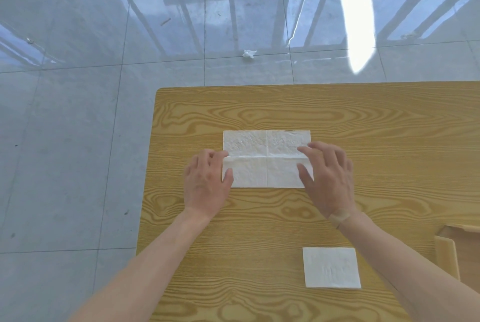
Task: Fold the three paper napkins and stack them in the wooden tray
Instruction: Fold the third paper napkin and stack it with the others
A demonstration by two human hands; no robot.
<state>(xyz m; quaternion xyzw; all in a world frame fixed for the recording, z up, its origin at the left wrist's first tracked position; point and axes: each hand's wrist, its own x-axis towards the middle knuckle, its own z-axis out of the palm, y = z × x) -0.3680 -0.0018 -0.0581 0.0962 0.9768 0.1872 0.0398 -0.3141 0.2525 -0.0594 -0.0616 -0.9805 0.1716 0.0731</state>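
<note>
A white paper napkin point(266, 158) lies spread flat in the middle of the wooden table point(259, 217), with crease lines crossing it. My left hand point(207, 181) rests on its left edge, thumb and fingers lying on the paper. My right hand point(327, 176) rests on its right edge, with spread fingers pressing the sheet. A smaller folded napkin point(331, 267) lies near the front right. The wooden tray point(446, 254) shows only partly at the right edge, half hidden by my right forearm.
The table's left edge runs close to my left forearm, with grey glossy floor tiles point(78, 140) beyond. A crumpled white scrap point(248, 53) lies on the floor past the table's far edge.
</note>
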